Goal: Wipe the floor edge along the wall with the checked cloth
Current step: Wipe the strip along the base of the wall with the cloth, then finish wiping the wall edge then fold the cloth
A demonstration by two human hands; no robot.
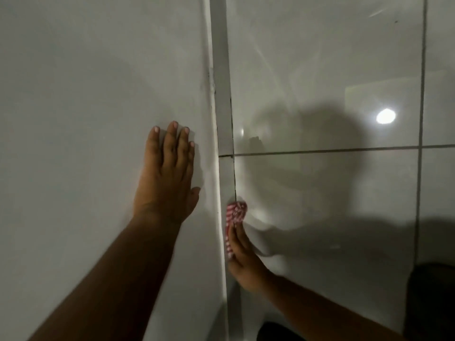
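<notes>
Two hands: left hand point(170, 173) flat, open on wall point(86, 94); right hand point(242, 257) presses checked cloth point(235, 217) at floor edge point(225, 134).

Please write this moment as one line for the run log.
phase: wiping | left hand: flat on wall, fingers spread | right hand: presses checked cloth on floor edge | floor: glossy tiles

Open floor edge ahead, wall tight on the left

The tiled floor point(332, 70) lies bare far along the skirting strip point(222, 107); the wall point(86, 70) blocks the left, with the left hand point(167, 175) flat against it, and the checked cloth point(235, 217) fills the near edge.
</notes>
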